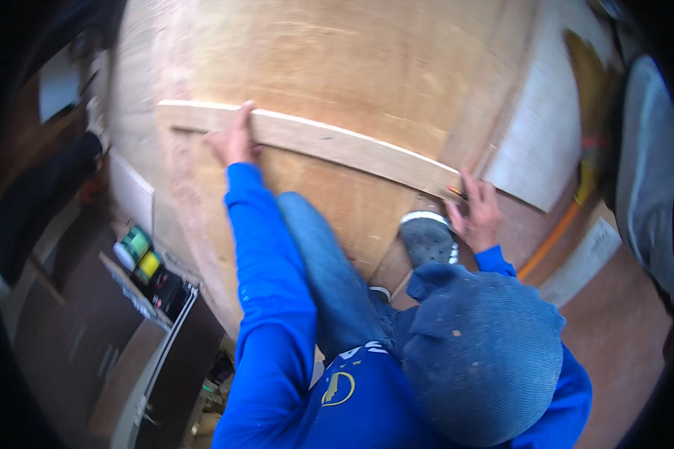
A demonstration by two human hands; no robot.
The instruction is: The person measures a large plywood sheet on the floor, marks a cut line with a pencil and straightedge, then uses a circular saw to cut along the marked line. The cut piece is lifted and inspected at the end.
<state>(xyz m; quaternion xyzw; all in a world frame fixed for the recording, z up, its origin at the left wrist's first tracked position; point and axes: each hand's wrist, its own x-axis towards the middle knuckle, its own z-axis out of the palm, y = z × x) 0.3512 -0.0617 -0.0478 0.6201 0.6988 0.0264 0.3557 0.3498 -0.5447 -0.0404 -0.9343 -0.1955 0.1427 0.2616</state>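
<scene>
Press the left hand (234,141) flat, fingers open, on the long pale wooden strip (337,144) at 11 o'clock, where it lies across the broad brown plywood sheet (337,60) from 10 towards 3 o'clock. Hold the right hand (478,215) firm at the strip's 3 o'clock end, just above the grey perforated shoe (427,239); cannot tell whether closed on something small and reddish at its fingertips or merely spread. Bear down evenly at both ends, probably best with weight over the knee, so nothing slips off line.
</scene>
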